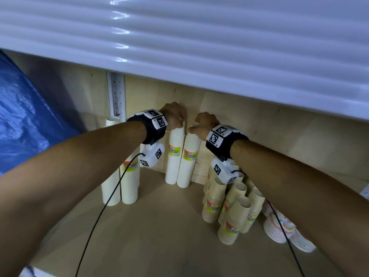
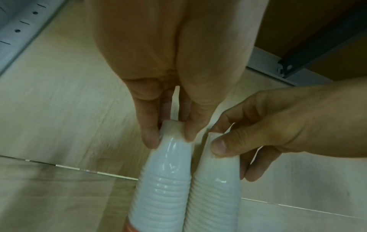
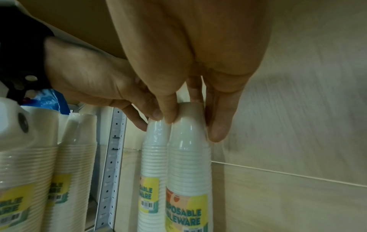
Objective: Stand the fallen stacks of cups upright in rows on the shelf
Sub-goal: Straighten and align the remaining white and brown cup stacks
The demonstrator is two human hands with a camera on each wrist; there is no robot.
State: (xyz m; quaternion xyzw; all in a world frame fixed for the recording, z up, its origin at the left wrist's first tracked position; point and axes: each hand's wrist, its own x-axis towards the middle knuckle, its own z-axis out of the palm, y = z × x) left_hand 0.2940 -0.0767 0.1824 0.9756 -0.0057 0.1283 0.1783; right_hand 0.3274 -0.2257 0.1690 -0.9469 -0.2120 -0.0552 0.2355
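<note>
Wooden shelf [image 1: 159, 226] under your hands carries two white stacks, upright and touching at the back wall. Your left hand [image 1: 174, 114] pinches the left stack [image 1: 175, 154] at its top; your right hand [image 1: 203, 124] pinches the right stack [image 1: 189, 160] likewise. Let go unevenly and either tall stack could tip, toppling the tan stacks [image 1: 231, 212] below your right wrist.
</note>
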